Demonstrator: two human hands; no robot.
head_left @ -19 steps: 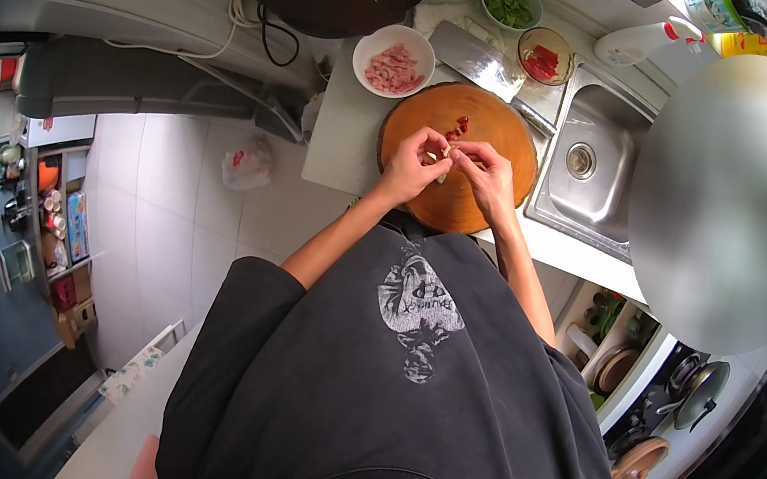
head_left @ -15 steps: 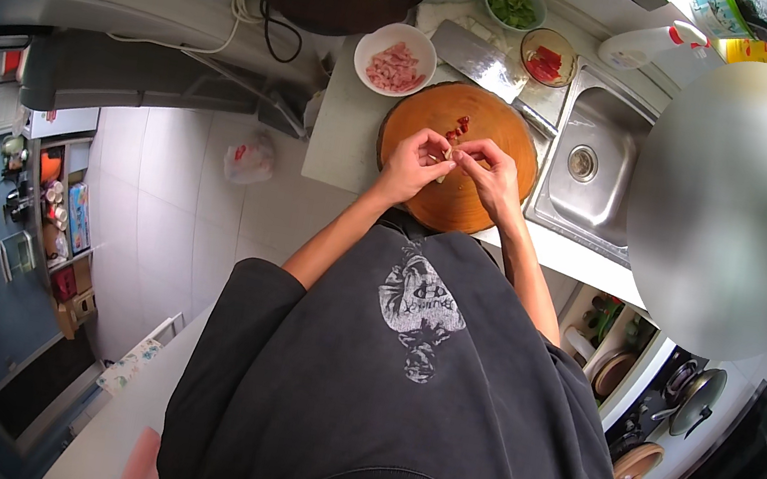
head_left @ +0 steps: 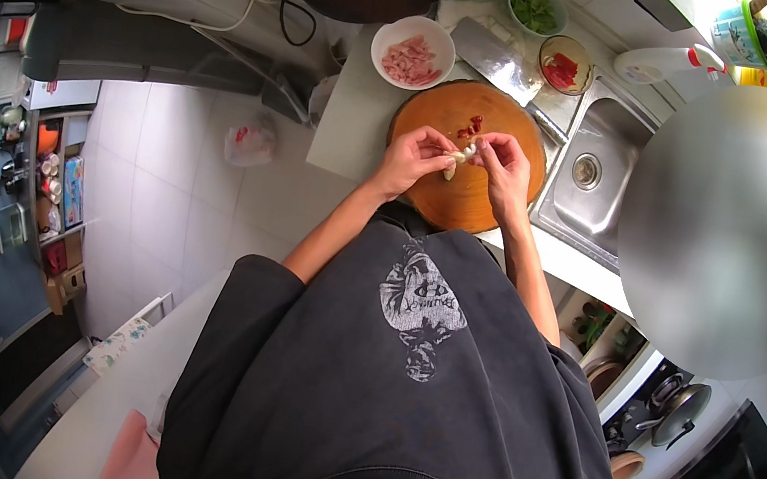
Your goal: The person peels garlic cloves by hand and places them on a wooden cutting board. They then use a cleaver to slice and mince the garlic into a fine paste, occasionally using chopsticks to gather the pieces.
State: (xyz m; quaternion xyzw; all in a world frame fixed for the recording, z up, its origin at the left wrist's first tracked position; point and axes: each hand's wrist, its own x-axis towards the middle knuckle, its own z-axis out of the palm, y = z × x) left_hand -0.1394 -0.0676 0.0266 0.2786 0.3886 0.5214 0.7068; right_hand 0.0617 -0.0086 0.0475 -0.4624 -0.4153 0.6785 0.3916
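Over the middle of the round wooden board (head_left: 495, 208), the left hand (head_left: 405, 162) pinches a pale piece (head_left: 458, 157) in its fingertips, the right hand (head_left: 505, 167) clamped on a white bit (head_left: 470, 151) just beside it; red pieces (head_left: 474, 125) lie toward the board's far edge, a cleaver (head_left: 497, 58) beyond that edge

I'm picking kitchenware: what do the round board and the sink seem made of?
The round board looks like wood with a smooth, low-sheen finish: orange-brown, darker uneven rim. The sink is probably stainless steel, shiny, judging by its silvery-grey reflections.
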